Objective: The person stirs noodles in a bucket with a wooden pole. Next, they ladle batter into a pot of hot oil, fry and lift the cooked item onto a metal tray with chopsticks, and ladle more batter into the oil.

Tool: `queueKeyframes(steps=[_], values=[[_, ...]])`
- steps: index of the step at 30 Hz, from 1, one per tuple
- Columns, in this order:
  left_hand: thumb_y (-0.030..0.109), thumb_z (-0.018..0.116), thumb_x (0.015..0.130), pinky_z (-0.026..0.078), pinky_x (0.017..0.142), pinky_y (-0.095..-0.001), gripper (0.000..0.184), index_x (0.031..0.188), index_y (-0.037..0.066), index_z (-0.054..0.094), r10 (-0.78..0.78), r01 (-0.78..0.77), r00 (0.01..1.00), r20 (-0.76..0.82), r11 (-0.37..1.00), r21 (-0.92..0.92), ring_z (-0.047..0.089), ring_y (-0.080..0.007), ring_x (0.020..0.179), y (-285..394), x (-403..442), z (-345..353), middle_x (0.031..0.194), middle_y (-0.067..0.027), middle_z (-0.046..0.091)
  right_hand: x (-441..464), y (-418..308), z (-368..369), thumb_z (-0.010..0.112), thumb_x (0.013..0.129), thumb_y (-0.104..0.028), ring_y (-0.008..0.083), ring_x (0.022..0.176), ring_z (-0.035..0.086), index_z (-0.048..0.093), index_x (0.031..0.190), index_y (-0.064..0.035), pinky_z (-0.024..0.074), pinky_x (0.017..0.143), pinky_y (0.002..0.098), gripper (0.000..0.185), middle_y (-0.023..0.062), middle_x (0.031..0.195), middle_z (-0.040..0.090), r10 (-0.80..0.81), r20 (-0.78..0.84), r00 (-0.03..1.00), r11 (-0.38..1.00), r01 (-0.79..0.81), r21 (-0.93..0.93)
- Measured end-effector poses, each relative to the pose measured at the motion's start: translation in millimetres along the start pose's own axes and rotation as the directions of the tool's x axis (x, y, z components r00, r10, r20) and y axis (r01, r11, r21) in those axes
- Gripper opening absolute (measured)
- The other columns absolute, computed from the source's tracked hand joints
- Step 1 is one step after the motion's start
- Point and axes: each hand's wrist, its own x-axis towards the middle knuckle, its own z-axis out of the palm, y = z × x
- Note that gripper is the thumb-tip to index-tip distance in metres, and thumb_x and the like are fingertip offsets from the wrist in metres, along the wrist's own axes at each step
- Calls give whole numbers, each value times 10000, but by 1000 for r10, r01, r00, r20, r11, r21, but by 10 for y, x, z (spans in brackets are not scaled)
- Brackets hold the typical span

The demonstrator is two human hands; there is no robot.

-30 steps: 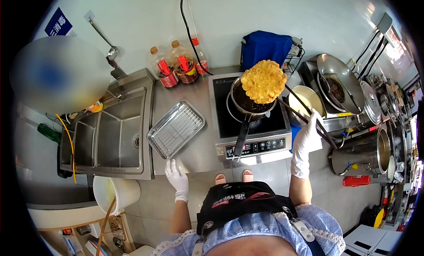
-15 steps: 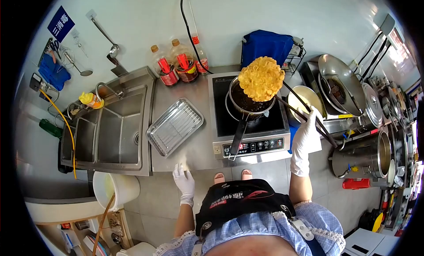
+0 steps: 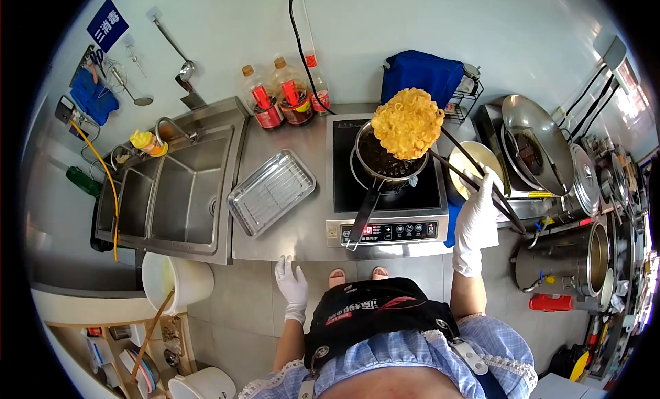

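My gloved right hand (image 3: 474,223) is closed around a pair of long dark chopsticks (image 3: 462,166). Between their far ends a golden, bumpy fried fritter (image 3: 407,122) is held above a small long-handled pot (image 3: 364,213), covering part of its rim. Dark bubbling oil (image 3: 385,162) shows inside the pot, which rests on an induction cooker (image 3: 341,186). My gloved left hand (image 3: 292,289) hangs by the counter's front edge, fingers apart and holding nothing. The nearest thing on the counter is a metal tray with a wire rack (image 3: 271,192).
At left is a double sink (image 3: 185,186), with a white bucket (image 3: 196,282) below. Sauce bottles (image 3: 295,100) line the wall. Right of the cooker stand a bowl of pale liquid (image 3: 478,162), a wok (image 3: 536,124) and a large steel pot (image 3: 557,258).
The view has shifted slightly. The fritter stays held above the pot in the chopsticks, and both hands look almost unmoved.
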Motion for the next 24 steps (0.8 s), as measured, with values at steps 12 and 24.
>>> queueKeyframes(steps=[12,24], values=[[79,568,785,349,948,-419,377,1152,11,516,-66,66,997,-35,998,-13,429,-347,1114,278,-259,123,1205,-170,478,261,8,-84,532,892,-168,199,735,635,561,1000,36,526,711,294,233,150,850,634,-49,51,997,999,48,26],[71,570,781,354,944,-419,384,1158,22,520,-133,132,989,-70,991,-25,436,-346,1105,453,-537,214,1200,-172,485,433,19,-140,540,883,-141,199,753,634,553,1000,36,541,725,322,212,147,901,621,-42,110,993,991,28,131]])
